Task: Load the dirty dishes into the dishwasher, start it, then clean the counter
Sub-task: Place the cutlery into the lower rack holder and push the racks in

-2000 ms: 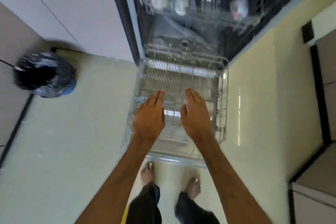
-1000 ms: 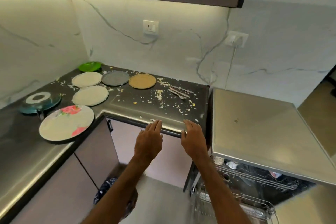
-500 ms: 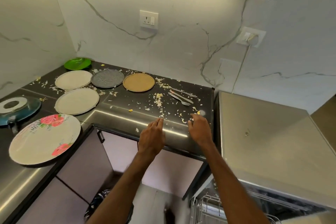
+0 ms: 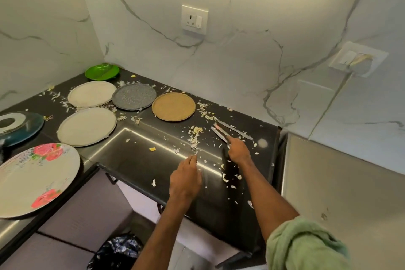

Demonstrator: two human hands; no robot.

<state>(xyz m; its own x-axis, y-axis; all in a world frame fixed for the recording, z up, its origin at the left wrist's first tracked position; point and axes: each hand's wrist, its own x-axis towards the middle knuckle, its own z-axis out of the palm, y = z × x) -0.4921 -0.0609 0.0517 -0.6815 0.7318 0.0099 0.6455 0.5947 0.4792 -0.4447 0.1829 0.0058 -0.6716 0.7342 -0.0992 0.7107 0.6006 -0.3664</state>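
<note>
Black stone forms the counter [image 4: 140, 160], strewn with pale food scraps [image 4: 195, 136] across the middle of the frame. Right of centre, the right hand [image 4: 238, 151] grasps the near ends of two pieces of metal cutlery [image 4: 220, 132], whose far ends lie on the counter. A knife [image 4: 236, 130] lies just beyond them. The left hand [image 4: 185, 178] is released, its fingers straight and pointing at the scraps, over the counter's front edge. At left lie the dirty dishes: a green plate [image 4: 102, 71] in the corner, two cream plates [image 4: 92, 94], a grey plate [image 4: 134, 96], a tan plate [image 4: 173, 106], a teal dish [image 4: 26, 129] and a floral plate [image 4: 32, 178]. A green cloth [image 4: 306, 245] sits at lower right.
</note>
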